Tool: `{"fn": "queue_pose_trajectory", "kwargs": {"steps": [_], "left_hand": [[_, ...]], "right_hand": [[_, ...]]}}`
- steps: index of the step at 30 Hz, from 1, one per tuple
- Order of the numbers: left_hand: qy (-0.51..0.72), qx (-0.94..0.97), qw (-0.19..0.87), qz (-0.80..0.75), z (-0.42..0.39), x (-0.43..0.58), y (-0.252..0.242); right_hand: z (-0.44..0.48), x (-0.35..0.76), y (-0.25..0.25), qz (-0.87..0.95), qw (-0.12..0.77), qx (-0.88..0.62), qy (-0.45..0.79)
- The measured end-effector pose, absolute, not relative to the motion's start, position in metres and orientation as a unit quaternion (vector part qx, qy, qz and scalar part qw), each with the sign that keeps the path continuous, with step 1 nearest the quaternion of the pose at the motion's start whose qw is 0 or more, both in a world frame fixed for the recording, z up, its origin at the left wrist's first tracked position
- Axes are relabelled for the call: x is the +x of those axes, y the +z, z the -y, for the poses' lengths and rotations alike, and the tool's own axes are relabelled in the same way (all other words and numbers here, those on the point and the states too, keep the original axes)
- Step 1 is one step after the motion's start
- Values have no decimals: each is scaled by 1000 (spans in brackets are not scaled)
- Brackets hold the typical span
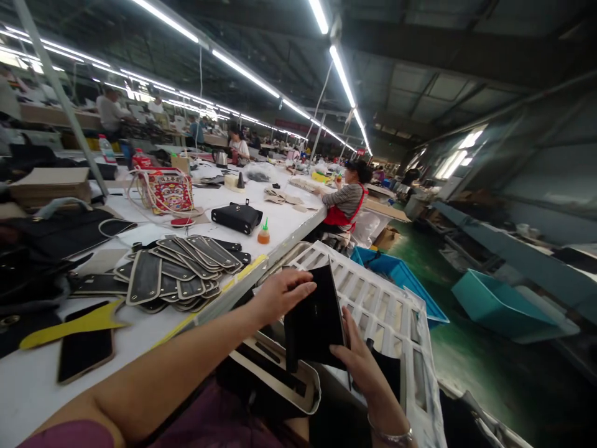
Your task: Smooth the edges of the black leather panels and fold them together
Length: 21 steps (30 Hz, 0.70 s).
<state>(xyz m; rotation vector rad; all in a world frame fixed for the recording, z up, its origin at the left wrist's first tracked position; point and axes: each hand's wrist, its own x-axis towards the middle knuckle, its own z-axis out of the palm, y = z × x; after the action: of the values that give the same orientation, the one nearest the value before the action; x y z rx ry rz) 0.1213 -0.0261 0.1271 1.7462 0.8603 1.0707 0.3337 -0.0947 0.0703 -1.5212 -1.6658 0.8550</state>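
Note:
A flat black panel [313,320] with a small mark near its middle is held tilted in front of me. My left hand [282,294] is closed at its upper left edge, fingers lying over the front. On the right edge, my right hand [358,353] grips it with the thumb on the front and fingers behind. Just below the panel, near my lap, sits an open black bag body [275,373] with a light beige rim. The panel's lower left corner overlaps that opening; I cannot tell whether they touch.
Left, a white worktable [153,339] bears a pile of black edged pieces [180,274], a small black bag [236,216], a glue bottle [263,232] and a yellow tool [69,326]. A white slatted rack [415,330] and blue bin [396,274] stand right. A co-worker [347,199] sits ahead.

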Motion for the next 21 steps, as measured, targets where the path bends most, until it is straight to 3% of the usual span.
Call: {"fn": "queue_pose_trajectory", "kwargs": {"steps": [2, 3, 7, 10, 16, 21], "left_hand": [[440, 755, 275, -402, 7, 85, 126], [399, 776, 269, -407, -3, 70, 121], [224, 779, 474, -344, -27, 32, 87], [248, 752, 511, -334, -24, 22, 68], [259, 831, 330, -364, 3, 15, 49], [179, 892, 186, -370, 16, 5, 28]], "right_hand": [[99, 333, 73, 653, 384, -536, 372], [101, 331, 72, 661, 391, -516, 379], [104, 319, 58, 690, 392, -485, 369], [101, 313, 39, 719, 366, -504, 308], [103, 305, 20, 784, 264, -540, 154], [117, 304, 16, 835, 169, -523, 20]]}}
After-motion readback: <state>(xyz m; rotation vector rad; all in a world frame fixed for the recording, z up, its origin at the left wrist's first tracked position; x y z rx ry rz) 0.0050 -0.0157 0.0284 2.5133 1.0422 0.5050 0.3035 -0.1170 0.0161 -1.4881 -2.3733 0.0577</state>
